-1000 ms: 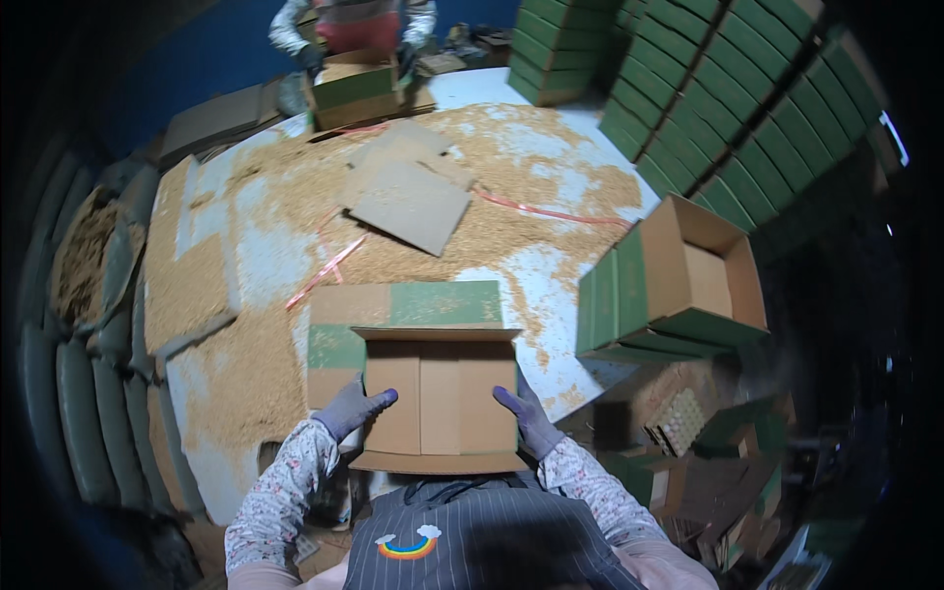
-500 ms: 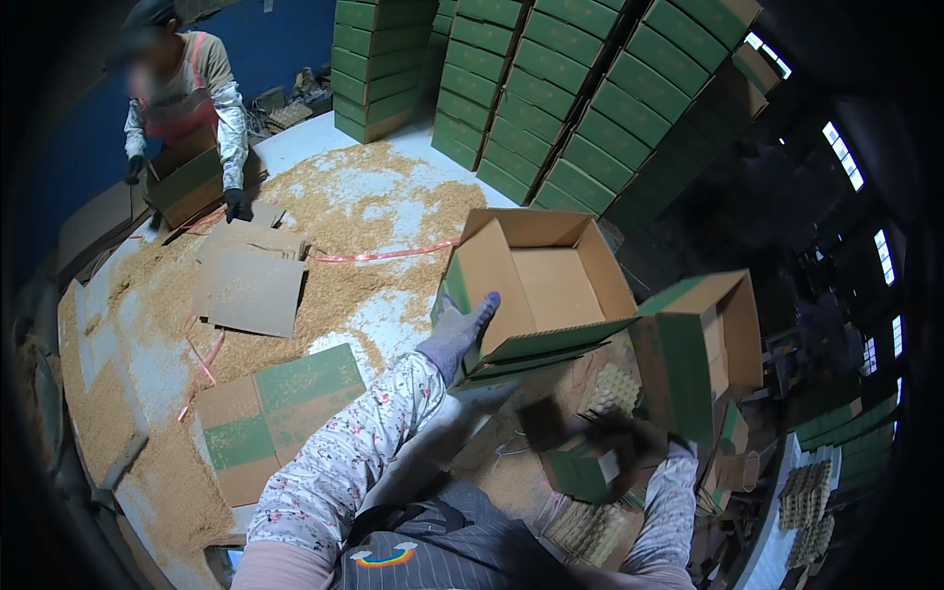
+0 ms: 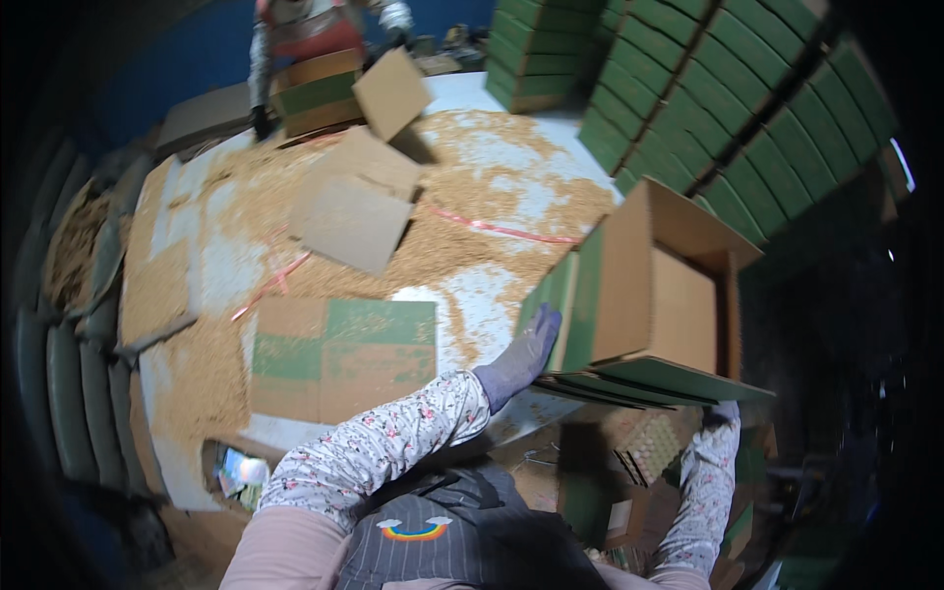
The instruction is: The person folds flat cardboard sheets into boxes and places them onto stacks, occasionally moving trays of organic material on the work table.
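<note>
My left hand (image 3: 519, 362), in a grey-purple glove, lies flat against the green left side of a tilted cardboard box (image 3: 582, 300), fingers stretched out. An open brown-and-green carton (image 3: 678, 290) stands with it at the table's right edge, its mouth tipped to the right; cardboard edges lie stacked close together underneath. Whether the two are nested I cannot tell. My right hand (image 3: 723, 413) grips the carton at its lower right corner, its fingers mostly hidden by the cardboard. A flattened green-and-brown carton (image 3: 344, 359) lies left of my left hand.
Sawdust-like litter (image 3: 462, 147) covers much of the white table (image 3: 501, 305), with loose cardboard sheets (image 3: 354, 221) and pink tape (image 3: 501, 228). Across it a co-worker (image 3: 315, 34) handles another box (image 3: 317, 93). Green cartons (image 3: 757, 98) rise in stacks at far right. Egg trays (image 3: 649, 447) sit below.
My view has swung right. The right-hand carton has come up against the one by my left hand, and my right hand has risen with it. The co-worker has lifted a cardboard piece.
</note>
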Available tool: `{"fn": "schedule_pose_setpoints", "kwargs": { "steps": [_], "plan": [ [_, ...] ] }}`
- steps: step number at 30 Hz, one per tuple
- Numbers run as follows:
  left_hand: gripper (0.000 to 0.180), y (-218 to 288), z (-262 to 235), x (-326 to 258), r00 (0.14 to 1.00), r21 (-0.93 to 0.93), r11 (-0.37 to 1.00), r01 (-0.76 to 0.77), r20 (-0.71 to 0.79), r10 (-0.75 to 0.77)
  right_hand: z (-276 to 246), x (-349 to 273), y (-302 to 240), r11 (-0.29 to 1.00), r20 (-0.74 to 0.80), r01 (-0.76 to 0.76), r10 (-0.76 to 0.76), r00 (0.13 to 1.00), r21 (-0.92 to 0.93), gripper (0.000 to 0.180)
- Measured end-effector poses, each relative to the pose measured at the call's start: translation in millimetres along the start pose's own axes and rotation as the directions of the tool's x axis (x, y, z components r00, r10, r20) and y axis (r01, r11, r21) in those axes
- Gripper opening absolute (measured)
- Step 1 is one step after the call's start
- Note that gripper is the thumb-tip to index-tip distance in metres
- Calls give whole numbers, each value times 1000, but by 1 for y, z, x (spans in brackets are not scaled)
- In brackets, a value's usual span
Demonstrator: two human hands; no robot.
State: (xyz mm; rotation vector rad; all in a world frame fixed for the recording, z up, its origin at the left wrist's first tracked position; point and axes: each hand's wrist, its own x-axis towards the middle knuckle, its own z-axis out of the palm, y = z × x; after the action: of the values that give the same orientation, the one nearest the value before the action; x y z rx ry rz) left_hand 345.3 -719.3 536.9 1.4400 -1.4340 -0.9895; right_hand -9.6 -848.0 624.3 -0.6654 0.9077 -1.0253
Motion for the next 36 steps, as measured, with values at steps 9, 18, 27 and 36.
{"fn": "schedule_pose_setpoints", "kwargs": {
  "steps": [9, 18, 27, 36],
  "plan": [
    [99, -136, -115, -262, 714, 657, 387, 647, -345, -609, -16, -50, 293, 729, 16, -495, 569, 822, -473, 32],
    [70, -108, -115, -310, 954, 917, 333, 218, -128, -271, 139, 5, 319, 551, 113, -141, 402, 909, -823, 64],
    [39, 4, -233, -293, 932, 730, 579, 362, -278, -233, 313, -69, 205, -115, 878, 871, -113, 466, -477, 48],
    [56, -8, -341, -258, 832, 12, 835, 550, 86, -549, 300, -44, 272, -273, 974, 960, -227, -8, -56, 37]
  ]
}}
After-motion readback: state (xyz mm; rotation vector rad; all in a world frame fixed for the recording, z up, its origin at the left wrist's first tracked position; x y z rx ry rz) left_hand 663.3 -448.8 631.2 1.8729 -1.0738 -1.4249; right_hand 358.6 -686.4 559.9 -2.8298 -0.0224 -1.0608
